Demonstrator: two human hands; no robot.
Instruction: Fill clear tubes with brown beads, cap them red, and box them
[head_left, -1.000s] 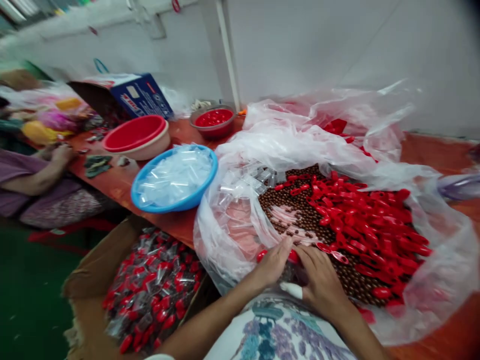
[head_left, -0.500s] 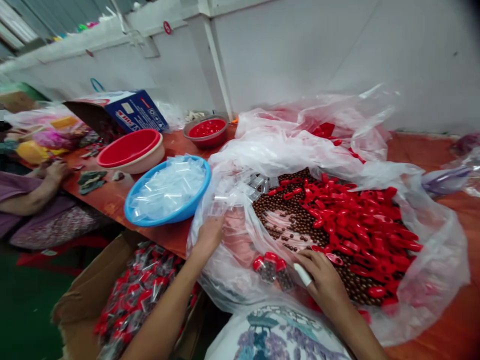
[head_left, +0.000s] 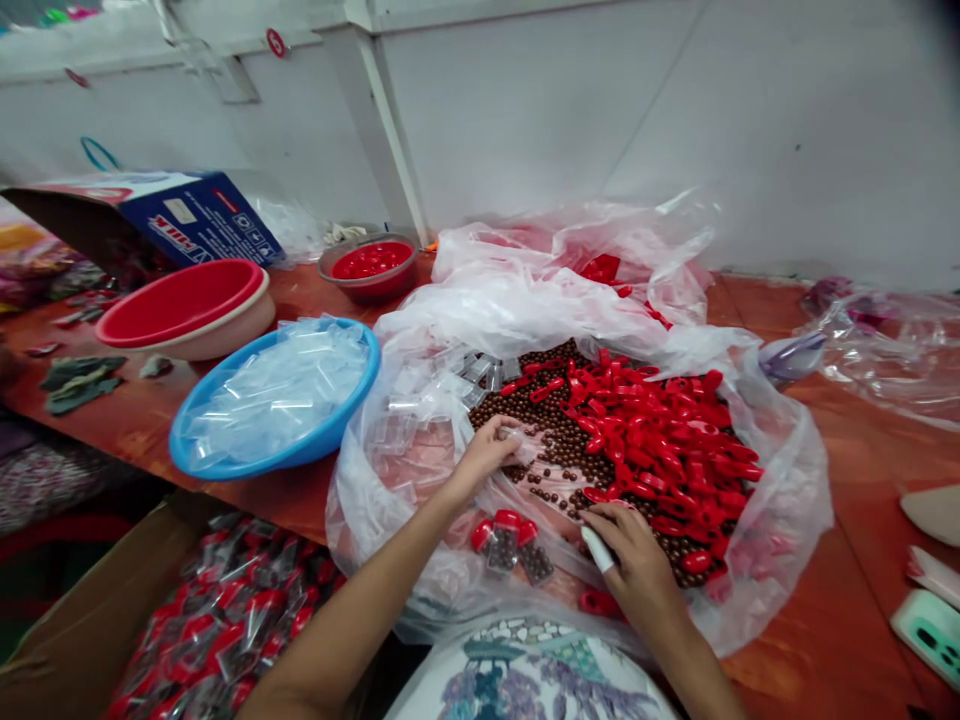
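My left hand [head_left: 489, 455] is over the left side of the brown beads [head_left: 559, 420], its fingers closed on a small clear plastic box [head_left: 513, 436] that is partly hidden. My right hand [head_left: 634, 560] rests at the near edge of the beads, fingers stretched and slightly curved, with a white wrapping on one digit. I see nothing held in it. Red plastic scoop-like pieces [head_left: 660, 430] lie heaped on the beads to the right. Empty clear boxes [head_left: 401, 425] lie left of the beads. Between my forearms sit several red-capped boxes filled with beads [head_left: 504, 540].
A clear plastic sheet [head_left: 795, 500] surrounds the pile. Left of it stand a blue basin [head_left: 367, 385] of clear bags, a red basin [head_left: 180, 305] and a bowl of red pieces [head_left: 371, 262]. A carton [head_left: 97, 610] of filled boxes is below. A phone [head_left: 930, 635] lies right.
My left hand has moved right, from the clear boxes to the beads, with a clear box in its fingers. My right hand stays by the beads. The view has turned rightward.
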